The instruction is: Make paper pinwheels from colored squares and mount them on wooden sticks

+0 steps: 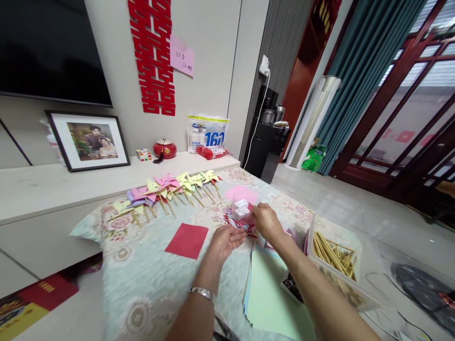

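Observation:
My right hand (267, 221) is curled, and its fingertips pinch the side of a small clear plastic box (241, 210) with white and pink contents. The box stands on the flowered tablecloth (149, 274), over some striped red-and-blue bits (237, 223). My left hand (224, 240), with a metal watch on the wrist, lies flat, fingers stretched toward those bits and just short of the box. Left of that hand lies a red paper square (186, 240). A pink sheet (242, 193) lies just beyond the box.
A row of paper pinwheels on sticks (167, 189) lies across the far side of the table. A stack of light green sheets (270, 296) sits near me, beside a clear tub of wooden sticks (334, 259). Beyond is a low white shelf (42, 184) with a framed photo.

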{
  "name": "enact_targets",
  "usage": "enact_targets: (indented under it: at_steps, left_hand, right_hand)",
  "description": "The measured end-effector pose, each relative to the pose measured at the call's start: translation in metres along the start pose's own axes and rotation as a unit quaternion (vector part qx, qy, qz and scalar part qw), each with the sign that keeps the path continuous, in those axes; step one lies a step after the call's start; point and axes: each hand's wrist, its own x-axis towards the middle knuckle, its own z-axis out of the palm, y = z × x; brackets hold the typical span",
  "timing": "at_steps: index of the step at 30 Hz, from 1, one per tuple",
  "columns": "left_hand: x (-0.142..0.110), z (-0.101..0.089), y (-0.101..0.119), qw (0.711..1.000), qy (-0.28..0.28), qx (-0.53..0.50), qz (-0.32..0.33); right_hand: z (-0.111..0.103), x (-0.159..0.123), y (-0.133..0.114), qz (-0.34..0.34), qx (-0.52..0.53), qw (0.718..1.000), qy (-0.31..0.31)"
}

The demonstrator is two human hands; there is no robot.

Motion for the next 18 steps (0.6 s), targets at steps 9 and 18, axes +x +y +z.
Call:
enact_targets:
  at_steps: [9,18]
  left_hand:
    - [-0.007,-0.003,-0.002,0.999,0.014,0.026,0.027]
    - [-0.014,-0.007,0.006,0.986,0.075,0.124,0.081]
  right_hand:
    - [-0.004,-0.004,0.0,0.019,-0.016,1.0,-0.013]
    - [-0.005,-0.012,-0.004,0.038,0.0,0.999,-0.024]
